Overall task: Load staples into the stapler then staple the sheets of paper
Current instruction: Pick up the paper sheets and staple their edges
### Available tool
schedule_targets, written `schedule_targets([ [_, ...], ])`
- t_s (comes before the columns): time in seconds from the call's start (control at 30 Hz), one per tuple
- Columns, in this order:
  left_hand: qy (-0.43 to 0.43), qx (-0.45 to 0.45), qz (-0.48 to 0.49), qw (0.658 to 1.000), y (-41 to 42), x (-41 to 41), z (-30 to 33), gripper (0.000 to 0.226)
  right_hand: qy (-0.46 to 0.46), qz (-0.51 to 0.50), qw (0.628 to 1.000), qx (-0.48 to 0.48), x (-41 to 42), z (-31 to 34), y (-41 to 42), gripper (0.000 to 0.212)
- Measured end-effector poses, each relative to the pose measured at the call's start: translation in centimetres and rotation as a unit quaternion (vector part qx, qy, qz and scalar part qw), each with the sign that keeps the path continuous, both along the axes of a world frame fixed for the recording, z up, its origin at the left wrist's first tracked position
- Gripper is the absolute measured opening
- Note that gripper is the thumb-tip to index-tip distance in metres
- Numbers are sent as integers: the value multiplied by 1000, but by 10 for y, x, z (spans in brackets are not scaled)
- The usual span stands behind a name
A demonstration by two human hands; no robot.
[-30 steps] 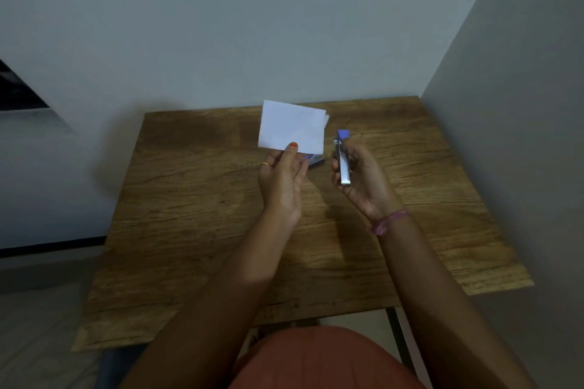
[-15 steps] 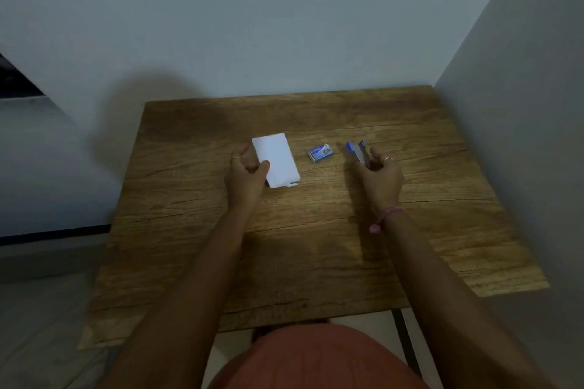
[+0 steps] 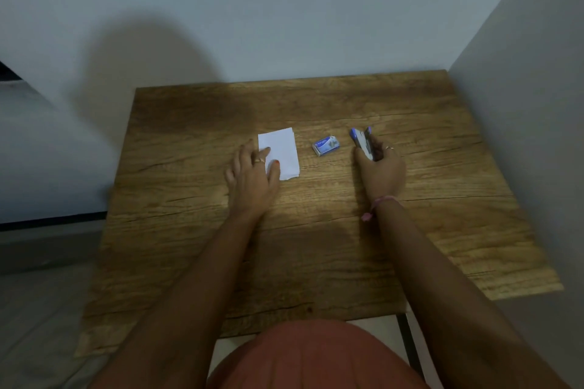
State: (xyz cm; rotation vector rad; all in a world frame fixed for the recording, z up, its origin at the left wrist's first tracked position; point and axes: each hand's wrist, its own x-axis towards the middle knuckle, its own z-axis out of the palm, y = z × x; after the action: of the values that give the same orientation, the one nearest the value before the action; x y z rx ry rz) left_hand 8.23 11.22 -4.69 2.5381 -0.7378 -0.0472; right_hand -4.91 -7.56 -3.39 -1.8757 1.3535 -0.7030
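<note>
A small stack of white sheets of paper (image 3: 281, 148) lies flat on the wooden table (image 3: 316, 230), left of centre. My left hand (image 3: 252, 174) rests on its left edge, fingers spread, thumb and a fingertip on the paper. A little blue and white staple box (image 3: 326, 145) sits to the right of the paper. Further right, my right hand (image 3: 380, 172) grips the blue and silver stapler (image 3: 363, 140) low over the tabletop, its front end pointing away from me.
The table stands in a corner, with a pale wall behind it and another wall (image 3: 521, 104) along its right edge. Floor shows to the left. My lap in orange cloth (image 3: 316, 357) is at the near edge.
Both hands came down from mid-air to the table. The paper went from held up to lying flat, and my left hand has opened over it. The stapler has been lowered to the right.
</note>
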Motion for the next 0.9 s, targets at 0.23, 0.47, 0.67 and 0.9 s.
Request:
schedule_targets([
  [0.23, -1, 38, -27, 999, -1, 2, -3, 54, 36, -3, 999, -24, 2, 1, -1, 45],
  [0.47, 13, 22, -24, 999, 0, -1, 2, 54, 50, 10, 998, -36, 0, -2, -1, 54],
  [0.67, 23, 5, -17, 1000, 3, -4, 6, 59, 19, 24, 999, -37, -5, -5, 1, 58],
  [0.9, 49, -31, -4, 998, 6, -12, 6, 64, -14, 41, 998, -52, -15, -8, 11, 55],
])
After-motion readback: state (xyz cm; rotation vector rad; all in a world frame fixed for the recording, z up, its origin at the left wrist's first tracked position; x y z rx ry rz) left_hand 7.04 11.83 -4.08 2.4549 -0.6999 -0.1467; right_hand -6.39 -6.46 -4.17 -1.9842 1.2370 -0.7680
